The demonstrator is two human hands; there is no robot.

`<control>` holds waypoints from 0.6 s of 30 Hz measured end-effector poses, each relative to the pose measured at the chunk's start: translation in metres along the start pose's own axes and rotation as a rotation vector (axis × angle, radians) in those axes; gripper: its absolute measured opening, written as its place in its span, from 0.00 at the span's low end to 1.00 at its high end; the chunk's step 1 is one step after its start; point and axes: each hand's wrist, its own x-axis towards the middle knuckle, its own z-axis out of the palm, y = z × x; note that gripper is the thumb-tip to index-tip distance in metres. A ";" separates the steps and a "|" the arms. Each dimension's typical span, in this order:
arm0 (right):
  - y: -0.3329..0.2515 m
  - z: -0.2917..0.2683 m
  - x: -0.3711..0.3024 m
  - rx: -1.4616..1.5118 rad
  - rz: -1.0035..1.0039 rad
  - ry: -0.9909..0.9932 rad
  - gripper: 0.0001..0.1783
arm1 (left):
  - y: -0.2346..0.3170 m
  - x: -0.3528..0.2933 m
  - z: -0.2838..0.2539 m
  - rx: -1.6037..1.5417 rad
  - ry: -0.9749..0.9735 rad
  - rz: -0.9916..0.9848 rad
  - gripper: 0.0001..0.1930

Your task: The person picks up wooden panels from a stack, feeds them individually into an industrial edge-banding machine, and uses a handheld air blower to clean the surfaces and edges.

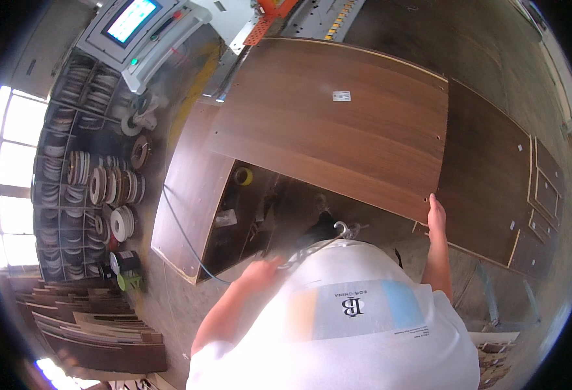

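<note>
A large brown wood-grain panel with a small white label lies in front of me. My right hand is at its near right corner, thumb side up on the edge; the fingers beneath are hidden. In front of my waist on the left, my left hand is smeared by motion, close to a silvery metal piece that I cannot make out. A thin grey-blue hose runs down to the left forearm. A hook-shaped metal part shows at my shirt front.
Another brown panel extends to the right, beside narrow framed pieces. On the left, a paler panel borders a dark recess with a yellow tape roll. Edge-band rolls fill a rack. A control screen stands at upper left.
</note>
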 end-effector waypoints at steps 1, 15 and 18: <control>0.007 -0.004 0.005 -0.029 0.021 0.016 0.37 | -0.005 -0.001 -0.006 -0.007 0.047 -0.041 0.23; -0.017 0.007 -0.010 -0.106 0.121 0.018 0.37 | -0.084 0.006 0.015 -0.242 0.322 -0.303 0.19; -0.029 0.012 -0.018 -0.165 0.147 0.053 0.38 | -0.032 0.006 0.022 -0.127 0.147 -0.061 0.21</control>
